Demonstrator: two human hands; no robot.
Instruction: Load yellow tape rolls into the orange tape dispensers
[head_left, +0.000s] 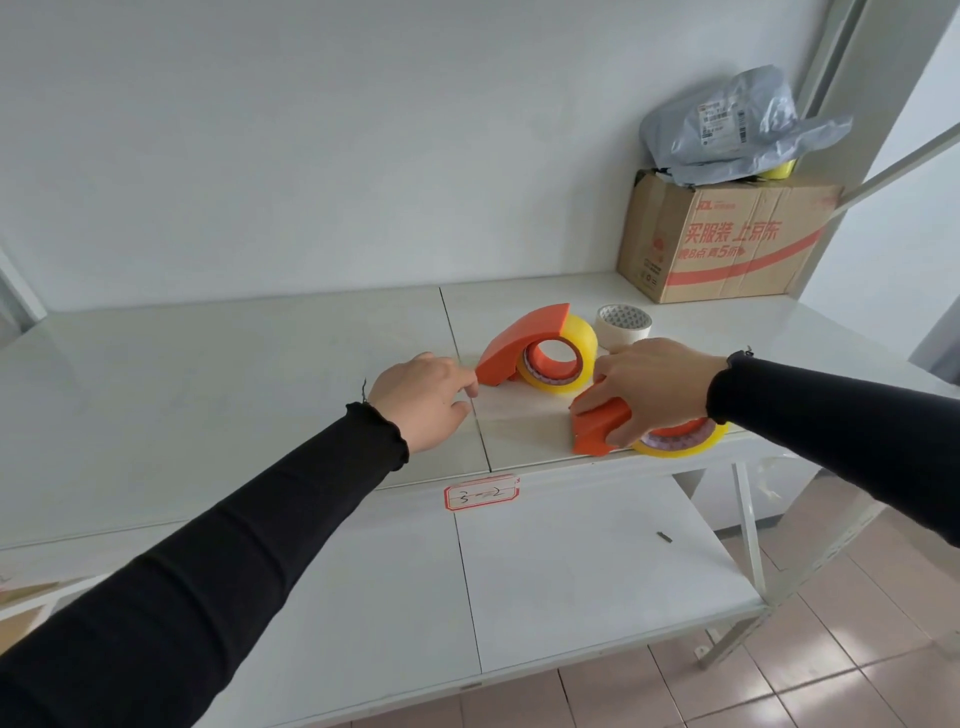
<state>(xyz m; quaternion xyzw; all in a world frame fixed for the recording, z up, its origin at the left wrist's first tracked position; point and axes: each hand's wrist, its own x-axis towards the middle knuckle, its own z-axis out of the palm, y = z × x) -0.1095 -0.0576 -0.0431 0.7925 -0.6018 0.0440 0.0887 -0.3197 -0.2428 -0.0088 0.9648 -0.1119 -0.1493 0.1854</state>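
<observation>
Two orange tape dispensers lie on the white shelf (208, 395), each with a yellow tape roll in it. The far dispenser (514, 340) stands on its side with its yellow roll (579, 343) facing me. My left hand (423, 400) is beside its pointed tip, fingertips touching or nearly touching it, holding nothing. The near dispenser (597, 426) lies flat at the shelf's front edge, its yellow roll (691, 444) partly hidden. My right hand (654, 387) rests on top of it, fingers curled over the orange body.
A white tape roll (623, 323) stands just behind the dispensers. A cardboard box (727, 244) with a grey plastic bag (737, 124) on top sits at the back right. A red-bordered label (480, 492) is on the shelf edge. A lower shelf (571, 571) lies below.
</observation>
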